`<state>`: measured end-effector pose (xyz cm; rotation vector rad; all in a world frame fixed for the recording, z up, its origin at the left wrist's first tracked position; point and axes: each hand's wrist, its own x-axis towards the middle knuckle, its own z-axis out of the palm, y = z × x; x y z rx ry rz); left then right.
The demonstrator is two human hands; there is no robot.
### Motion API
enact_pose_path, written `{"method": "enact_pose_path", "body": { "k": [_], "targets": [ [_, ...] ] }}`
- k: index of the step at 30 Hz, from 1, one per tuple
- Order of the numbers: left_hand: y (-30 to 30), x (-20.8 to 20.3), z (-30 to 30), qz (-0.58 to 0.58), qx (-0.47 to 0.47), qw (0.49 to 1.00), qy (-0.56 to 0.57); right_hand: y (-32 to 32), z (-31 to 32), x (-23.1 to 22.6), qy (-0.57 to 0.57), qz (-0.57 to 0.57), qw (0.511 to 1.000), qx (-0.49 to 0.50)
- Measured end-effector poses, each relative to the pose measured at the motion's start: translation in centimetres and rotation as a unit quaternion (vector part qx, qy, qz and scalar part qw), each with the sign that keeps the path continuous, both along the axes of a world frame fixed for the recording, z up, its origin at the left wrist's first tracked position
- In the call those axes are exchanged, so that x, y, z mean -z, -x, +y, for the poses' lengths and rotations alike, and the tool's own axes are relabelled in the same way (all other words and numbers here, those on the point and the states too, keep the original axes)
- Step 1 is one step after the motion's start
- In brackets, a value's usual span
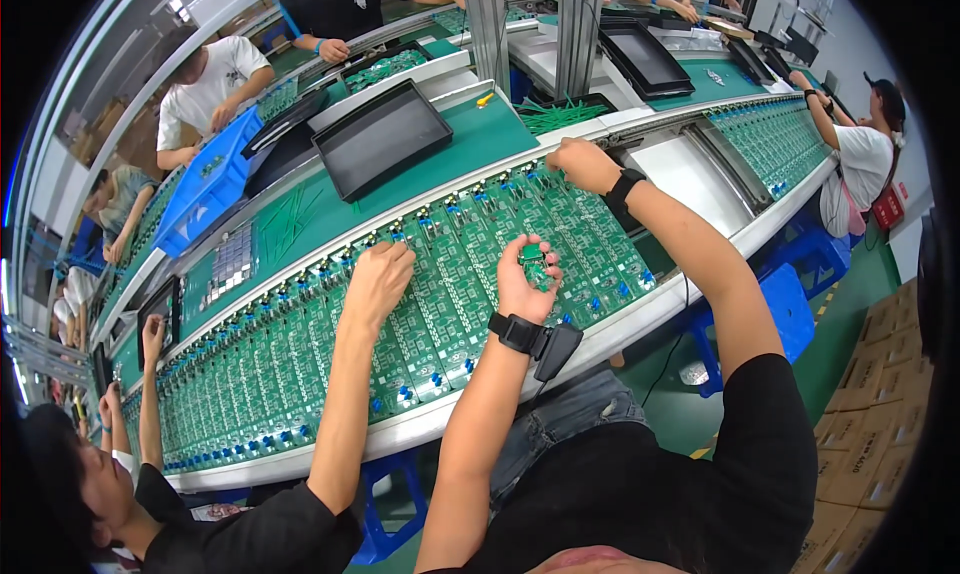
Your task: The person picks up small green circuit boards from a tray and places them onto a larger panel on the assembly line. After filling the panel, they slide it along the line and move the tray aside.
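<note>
Palm up over the row of green circuit boards, my left hand has its fingers curled around a cluster of small green circuit board pieces. My right hand reaches to the far edge of the row, at its right end. The fingertips there are pinched together at the board edge beside small blue and metal components. Whatever they hold is too small to make out. Blue parts also dot the boards' near edge. I wear a black band on each wrist.
A co-worker's hand works on the boards left of mine. Beyond lie a black tray, a blue crate and a pile of green strips. Metal posts rise ahead. Blue stools and cartons stand at right.
</note>
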<state>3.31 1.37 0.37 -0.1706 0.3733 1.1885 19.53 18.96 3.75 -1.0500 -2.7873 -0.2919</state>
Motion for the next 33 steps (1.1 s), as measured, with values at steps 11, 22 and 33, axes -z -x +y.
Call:
{"method": "enact_pose_path", "body": {
  "k": [11, 22, 33],
  "targets": [
    [0.0, 0.4, 0.7, -0.024, 0.01, 1.0, -0.013, -1.1, -2.2, -1.2, -0.011, 0.062, 0.998, 0.017],
    [-1.3, -1.2, -0.6, 0.064, -0.021, 0.998, -0.018, -0.8, -19.3, -5.6, 0.087, 0.275, 0.955, -0.074],
    [-8.8, 1.8, 0.0, -0.094, 0.114, 0.988, -0.045, -6.8, -19.4, -4.5, 0.013, 0.171, 0.984, -0.043]
  ]
}}
